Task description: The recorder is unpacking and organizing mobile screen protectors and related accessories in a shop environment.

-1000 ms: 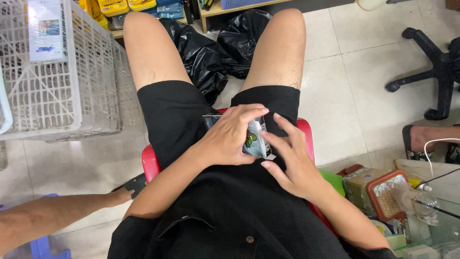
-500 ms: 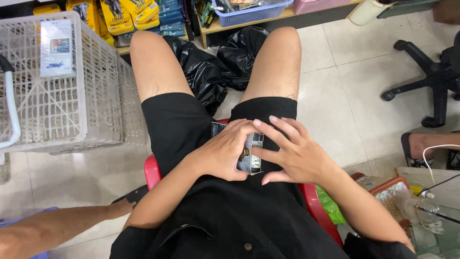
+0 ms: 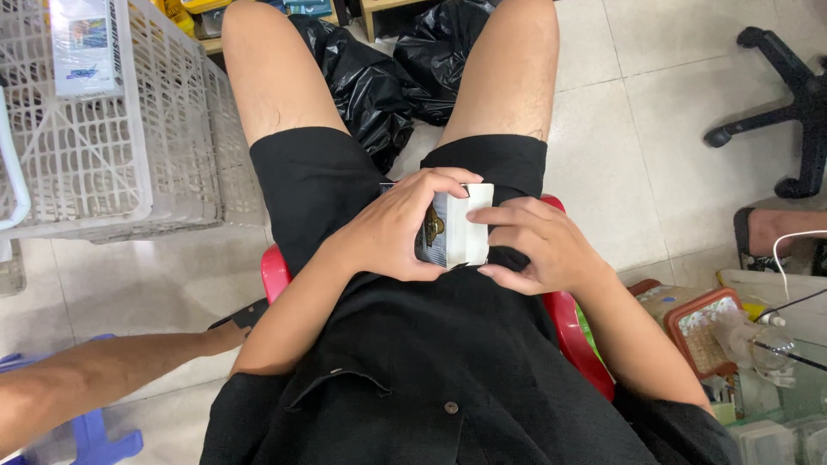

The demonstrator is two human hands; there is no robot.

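Pale floor tiles are filling the background; a person in black shorts and a black shirt is sitting on a red stool, seen from above.

Item in hand: a small box, white on its near faces with a dark printed side, is being held upright over the lap, between both hands. The left hand is wrapping around its dark side, fingers curled over the top edge and thumb underneath. The right hand is pressing against its white side, fingers bent, fingertips touching the box.

Surroundings: a white plastic crate is standing at the left, with a flat packet leaning inside it. Black plastic bags are lying between the knees. An office chair base is showing at the far right. Another person's forearm is reaching in low at the left. Cluttered packets are lying at the lower right.
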